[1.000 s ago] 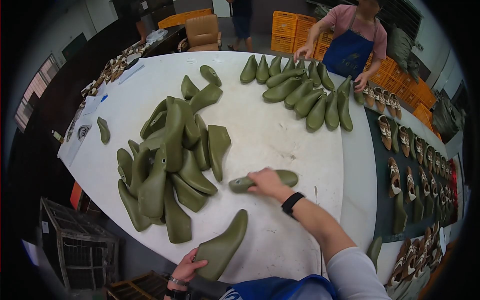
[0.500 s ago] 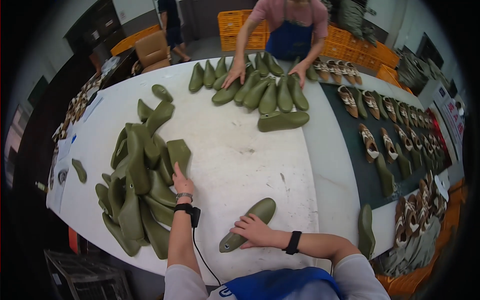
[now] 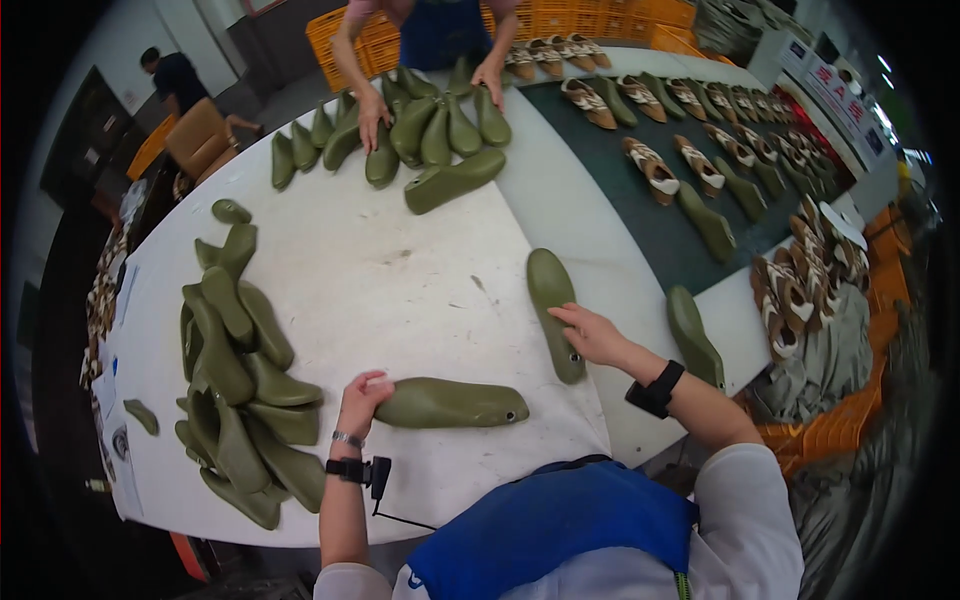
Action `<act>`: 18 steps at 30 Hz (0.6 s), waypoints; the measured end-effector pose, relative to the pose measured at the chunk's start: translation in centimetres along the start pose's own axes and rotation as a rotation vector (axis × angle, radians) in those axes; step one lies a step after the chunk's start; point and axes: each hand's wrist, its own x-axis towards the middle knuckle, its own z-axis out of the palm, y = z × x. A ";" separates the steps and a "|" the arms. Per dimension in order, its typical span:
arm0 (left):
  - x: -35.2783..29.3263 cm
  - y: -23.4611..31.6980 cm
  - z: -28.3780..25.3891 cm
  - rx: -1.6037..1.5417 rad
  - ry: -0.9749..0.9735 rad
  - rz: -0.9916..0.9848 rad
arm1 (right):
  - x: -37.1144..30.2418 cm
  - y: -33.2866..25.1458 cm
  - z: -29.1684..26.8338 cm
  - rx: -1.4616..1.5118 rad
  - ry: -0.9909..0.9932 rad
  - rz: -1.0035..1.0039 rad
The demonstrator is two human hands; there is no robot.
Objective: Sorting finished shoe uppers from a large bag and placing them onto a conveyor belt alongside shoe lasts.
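Note:
My left hand [image 3: 362, 402] is closed round one end of a green shoe last [image 3: 455, 402], which lies crosswise near the front of the table. The metal-ringed hole in this last is at its right end. To the right, my right hand [image 3: 592, 335] has its fingers over the edge of a second shoe last [image 3: 550, 290], lying lengthwise with its holed end toward me. My right thumb is hard to make out. Left of my left hand is a loose pile of green shoe lasts [image 3: 225, 365].
Across the white table [image 3: 400, 310], a co-worker's hands [image 3: 372, 120] are on a row of shoe lasts [image 3: 435, 135]. A dark green mat [image 3: 640, 230] at right bears rows of brown-and-white shoes [image 3: 650, 170] and lasts. One last [image 3: 695, 335] lies by the right edge, near orange crates [image 3: 835, 420].
My right hand has moved its last farther right and away from me. My left hand has brought a last from the pile to the table's near middle. The view has turned right.

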 end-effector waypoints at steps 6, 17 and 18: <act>6.9 -0.2 12.2 0.460 0.518 0.588 | -4.1 -2.7 2.8 -0.114 0.157 0.217; 6.5 -2.3 26.5 0.591 0.045 0.645 | -8.3 1.2 2.0 0.062 0.312 0.114; 7.5 -2.1 27.9 0.600 0.021 0.620 | -9.2 1.4 1.6 0.117 0.307 0.206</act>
